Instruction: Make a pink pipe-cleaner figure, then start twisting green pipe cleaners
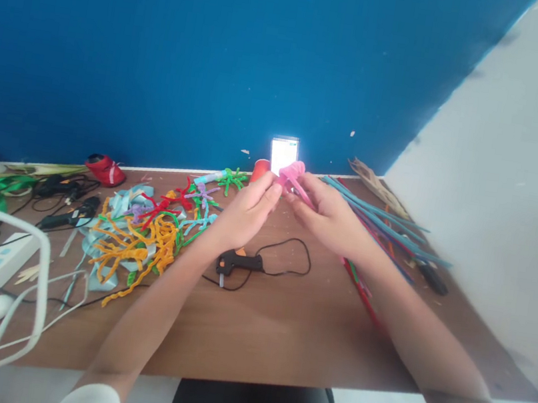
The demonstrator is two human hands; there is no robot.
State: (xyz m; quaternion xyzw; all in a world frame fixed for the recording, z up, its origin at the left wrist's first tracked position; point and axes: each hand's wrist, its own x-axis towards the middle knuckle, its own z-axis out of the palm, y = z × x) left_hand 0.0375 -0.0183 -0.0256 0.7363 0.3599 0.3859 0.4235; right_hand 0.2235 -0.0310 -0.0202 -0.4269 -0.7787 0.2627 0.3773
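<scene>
Currently, fingers of the left hand [249,209] and right hand [328,218] pinch a fuzzy pink pipe-cleaner piece [293,177] held above the brown wooden counter [274,330], its head coiled and seemingly part-formed. Outward: finished twisted figures in a tangled pile [143,230], straight unused stems [382,222], black glue gun [238,263].

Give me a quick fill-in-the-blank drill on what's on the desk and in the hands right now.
1. Both the left hand and the right hand hold a ____ pipe cleaner piece.
2. The black glue gun lies on the table just below the ____ hand.
3. The wall behind the table is ____.
4. The lit phone stands against the ____.

Missing words: pink; left; blue; wall
</scene>
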